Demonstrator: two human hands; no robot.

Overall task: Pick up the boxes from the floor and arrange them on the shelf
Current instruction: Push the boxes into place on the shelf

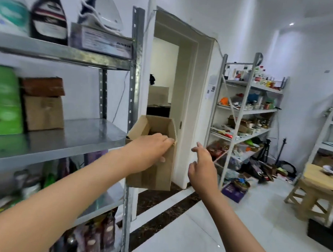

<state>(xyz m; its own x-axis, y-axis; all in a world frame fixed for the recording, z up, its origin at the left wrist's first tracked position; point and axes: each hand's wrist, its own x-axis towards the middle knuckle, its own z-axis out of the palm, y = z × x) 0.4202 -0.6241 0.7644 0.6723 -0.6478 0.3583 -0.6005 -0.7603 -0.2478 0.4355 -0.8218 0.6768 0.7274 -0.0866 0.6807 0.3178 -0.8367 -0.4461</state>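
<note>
1. My left hand point(151, 147) grips the open cardboard box point(154, 154) by its near top edge, fingers point(166, 140) curled over the rim.
2. The box is upright in the air, just beside the front post of the metal shelf point(74, 138), in front of the doorway point(164, 77).
3. My right hand point(203, 166) is near the box, apart from it, fingers loosely spread, holding nothing.
4. Two closed boxes point(44, 104) sit stacked on the middle shelf board.

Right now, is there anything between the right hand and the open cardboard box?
In the head view, nothing lies between the right hand and the open cardboard box; only the white door frame shows behind that gap.
</note>
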